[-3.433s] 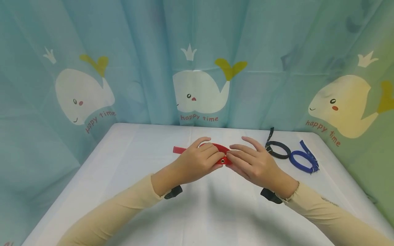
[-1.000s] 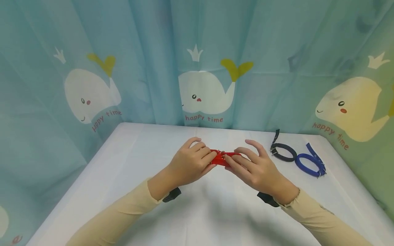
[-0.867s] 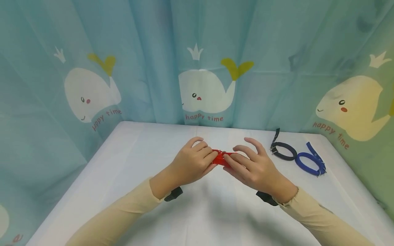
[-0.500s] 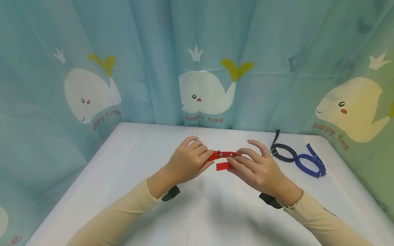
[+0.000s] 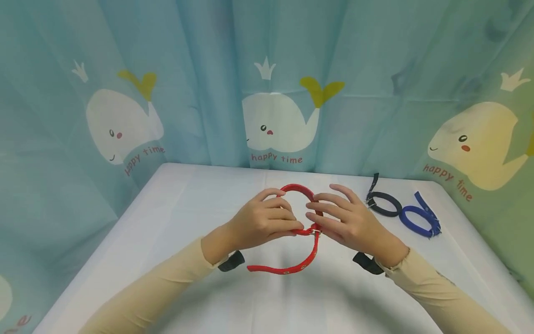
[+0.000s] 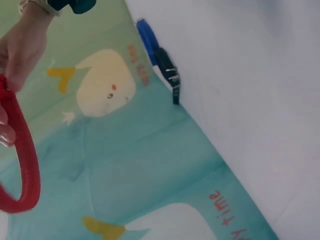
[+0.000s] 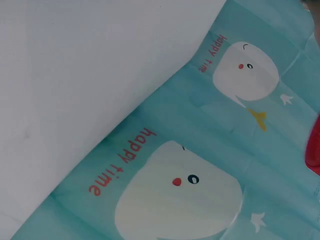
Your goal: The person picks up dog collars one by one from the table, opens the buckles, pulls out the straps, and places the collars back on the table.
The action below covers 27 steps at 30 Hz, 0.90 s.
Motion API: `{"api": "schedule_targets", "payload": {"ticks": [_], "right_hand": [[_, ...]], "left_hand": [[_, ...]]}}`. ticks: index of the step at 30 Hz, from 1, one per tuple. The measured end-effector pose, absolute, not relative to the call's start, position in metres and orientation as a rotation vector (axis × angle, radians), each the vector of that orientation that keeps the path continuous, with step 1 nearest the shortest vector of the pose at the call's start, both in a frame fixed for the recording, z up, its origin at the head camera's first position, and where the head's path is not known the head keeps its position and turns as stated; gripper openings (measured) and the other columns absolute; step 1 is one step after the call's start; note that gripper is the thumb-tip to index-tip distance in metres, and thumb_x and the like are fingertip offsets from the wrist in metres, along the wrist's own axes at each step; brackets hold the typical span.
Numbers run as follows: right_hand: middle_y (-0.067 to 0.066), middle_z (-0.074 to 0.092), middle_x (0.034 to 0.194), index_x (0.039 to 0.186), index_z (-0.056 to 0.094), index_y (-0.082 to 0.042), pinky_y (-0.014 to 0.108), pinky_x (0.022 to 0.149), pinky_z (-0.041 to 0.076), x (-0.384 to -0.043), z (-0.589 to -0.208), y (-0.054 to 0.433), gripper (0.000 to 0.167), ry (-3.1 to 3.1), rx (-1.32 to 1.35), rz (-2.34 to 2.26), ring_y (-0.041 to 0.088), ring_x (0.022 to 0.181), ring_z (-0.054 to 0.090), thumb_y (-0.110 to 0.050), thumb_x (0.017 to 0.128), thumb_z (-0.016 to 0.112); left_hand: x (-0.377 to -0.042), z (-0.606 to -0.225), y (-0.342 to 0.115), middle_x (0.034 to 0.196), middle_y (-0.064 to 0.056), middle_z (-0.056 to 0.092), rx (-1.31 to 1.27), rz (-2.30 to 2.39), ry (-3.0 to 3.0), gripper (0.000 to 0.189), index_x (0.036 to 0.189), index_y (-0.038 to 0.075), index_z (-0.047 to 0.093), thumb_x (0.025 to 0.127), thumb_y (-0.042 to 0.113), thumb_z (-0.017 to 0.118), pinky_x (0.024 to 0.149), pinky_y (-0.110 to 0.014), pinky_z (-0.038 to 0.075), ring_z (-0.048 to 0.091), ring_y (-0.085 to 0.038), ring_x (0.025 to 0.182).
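A red collar (image 5: pixel 297 187) forms a round loop held up between both hands in the head view. Its metal buckle (image 5: pixel 315 232) sits at the lower right of the loop. From there the loose end, with metal-rimmed holes, curves down and to the left. My left hand (image 5: pixel 260 220) pinches the loop's left and lower side with thumb and fingers. Beside the buckle, my right hand (image 5: pixel 350 220) holds the right side, its upper fingers spread. The left wrist view shows part of the red collar (image 6: pixel 29 165); only a sliver of the collar (image 7: pixel 314 147) enters the right wrist view.
A black collar (image 5: pixel 385 213) and a blue collar (image 5: pixel 410 227) lie looped side by side at the table's back right, each with its end sticking up. The white table (image 5: pixel 200 195) meets a blue-green curtain (image 5: pixel 200 93) printed with whales.
The red collar, earlier flattened between the fingers, is now turned and opened into a round loop. Its loose end now hangs down through the buckle area toward the left. The black and blue collars stay put.
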State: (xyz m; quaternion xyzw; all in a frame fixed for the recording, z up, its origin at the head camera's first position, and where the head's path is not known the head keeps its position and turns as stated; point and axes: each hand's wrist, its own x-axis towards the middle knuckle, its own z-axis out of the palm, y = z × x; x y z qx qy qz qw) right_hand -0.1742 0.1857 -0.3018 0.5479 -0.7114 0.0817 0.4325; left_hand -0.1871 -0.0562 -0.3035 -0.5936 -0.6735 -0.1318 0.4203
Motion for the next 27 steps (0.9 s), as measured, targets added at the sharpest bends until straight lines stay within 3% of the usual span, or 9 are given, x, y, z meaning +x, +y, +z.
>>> {"api": "schedule_targets", "payload": {"ticks": [3, 8, 15, 21, 23, 27], "right_hand": [[0.006, 0.073, 0.089, 0.099, 0.071, -0.008, 0.052, 0.097, 0.042, -0.176, -0.303, 0.189, 0.034, -1.789, 1.384, 0.208, 0.026, 0.093, 0.065, -0.032, 0.098, 0.047], [0.005, 0.07, 0.076, 0.09, 0.073, -0.006, 0.055, 0.087, 0.047, -0.176, -0.303, 0.19, 0.036, -1.895, 1.343, 0.198, 0.023, 0.083, 0.063, -0.037, 0.094, 0.054], [0.007, 0.069, 0.074, 0.086, 0.071, -0.001, 0.05, 0.086, 0.048, -0.17, -0.304, 0.181, 0.033, -1.981, 1.272, 0.215, 0.021, 0.075, 0.061, -0.032, 0.091, 0.06], [0.007, 0.068, 0.078, 0.092, 0.069, -0.002, 0.049, 0.089, 0.047, -0.168, -0.303, 0.177, 0.024, -2.039, 1.259, 0.292, 0.02, 0.077, 0.062, -0.024, 0.085, 0.07], [0.005, 0.068, 0.079, 0.094, 0.069, -0.003, 0.049, 0.09, 0.045, -0.168, -0.302, 0.179, 0.028, -2.067, 1.242, 0.338, 0.019, 0.077, 0.061, -0.029, 0.086, 0.067], [0.004, 0.068, 0.077, 0.091, 0.07, -0.004, 0.05, 0.09, 0.044, -0.169, -0.303, 0.186, 0.041, -2.074, 1.214, 0.399, 0.018, 0.076, 0.061, -0.04, 0.093, 0.051]], "left_hand": [[-0.191, -0.303, -0.059, 0.085, 0.006, 0.071, -1.512, -0.326, -1.798, 0.027, 0.097, 0.019, 0.074, 0.073, 0.031, 0.079, 0.092, -0.033, 0.049, 0.063, -0.01, 0.088], [-0.187, -0.296, -0.063, 0.097, 0.002, 0.07, -1.35, -0.409, -2.102, 0.027, 0.105, 0.016, 0.071, 0.079, 0.021, 0.076, 0.094, -0.031, 0.048, 0.062, -0.014, 0.097], [-0.163, -0.293, -0.045, 0.092, 0.002, 0.07, -1.213, -0.238, -2.102, 0.04, 0.104, 0.015, 0.07, 0.076, 0.043, 0.074, 0.079, -0.028, 0.05, 0.062, -0.014, 0.086], [-0.163, -0.298, -0.038, 0.084, 0.003, 0.069, -1.133, -0.183, -2.041, 0.028, 0.094, 0.017, 0.073, 0.075, 0.037, 0.077, 0.067, -0.022, 0.047, 0.059, -0.011, 0.076], [-0.164, -0.299, -0.04, 0.083, 0.004, 0.068, -1.13, -0.224, -2.043, 0.026, 0.093, 0.017, 0.073, 0.075, 0.036, 0.077, 0.065, -0.022, 0.046, 0.058, -0.011, 0.074], [-0.163, -0.299, -0.043, 0.08, 0.004, 0.068, -1.122, -0.323, -2.072, 0.026, 0.092, 0.016, 0.073, 0.074, 0.033, 0.079, 0.064, -0.022, 0.045, 0.057, -0.01, 0.072]]}}
